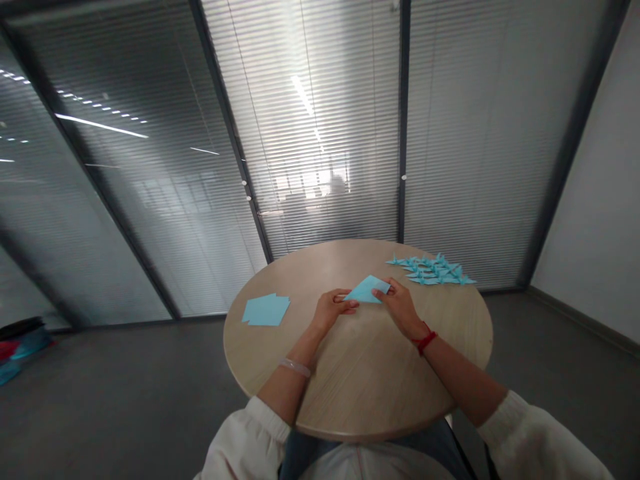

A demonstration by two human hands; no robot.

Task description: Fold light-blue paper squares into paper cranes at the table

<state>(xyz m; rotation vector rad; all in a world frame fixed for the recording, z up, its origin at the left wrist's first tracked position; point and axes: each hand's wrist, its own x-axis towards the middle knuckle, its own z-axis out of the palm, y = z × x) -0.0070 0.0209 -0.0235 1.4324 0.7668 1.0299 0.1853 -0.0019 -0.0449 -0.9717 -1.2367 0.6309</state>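
A light blue sheet of origami paper, folded to a triangle-like shape, is held between my two hands above the middle of the table. My left hand pinches its left corner, fingers closed around the edge. At the right corner, my right hand grips the paper with the thumb on top and the other fingers behind it. Flat blue paper sheets lie overlapping to the left of my left hand. Beyond my right hand, several folded blue paper cranes stand in close rows.
The round wooden table has its near edge just in front of my lap. Glass partitions with blinds rise behind it. Blue and red objects sit on the floor at the far left. A white wall stands on the right.
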